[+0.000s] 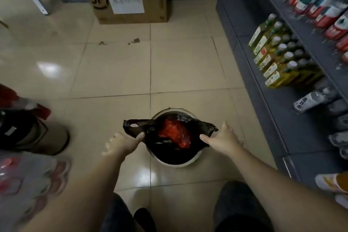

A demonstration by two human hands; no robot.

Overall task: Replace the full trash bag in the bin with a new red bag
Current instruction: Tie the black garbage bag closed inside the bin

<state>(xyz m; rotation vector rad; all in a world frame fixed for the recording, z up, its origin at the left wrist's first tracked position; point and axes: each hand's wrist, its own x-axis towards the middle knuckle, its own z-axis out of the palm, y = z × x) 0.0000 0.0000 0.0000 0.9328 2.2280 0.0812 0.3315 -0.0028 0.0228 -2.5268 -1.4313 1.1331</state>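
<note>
The round bin [176, 164] stands upright on the tiled floor [113, 73], mouth up. Inside sits the black trash bag [169, 154], red waste [176, 133] on top, handles stretched left-right. Left hand [122, 143] and right hand [224, 139] seemingly pinch one handle each.

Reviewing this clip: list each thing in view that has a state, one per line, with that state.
Black trash bag: in the bin, mouth open, handles pulled outward, red plastic trash inside.
Bin: upright on the floor, lined with the black bag.
Left hand: pinching the bag's left handle.
Right hand: gripping the bag's right handle.
Cardboard box: on the floor, top flaps open.
</note>
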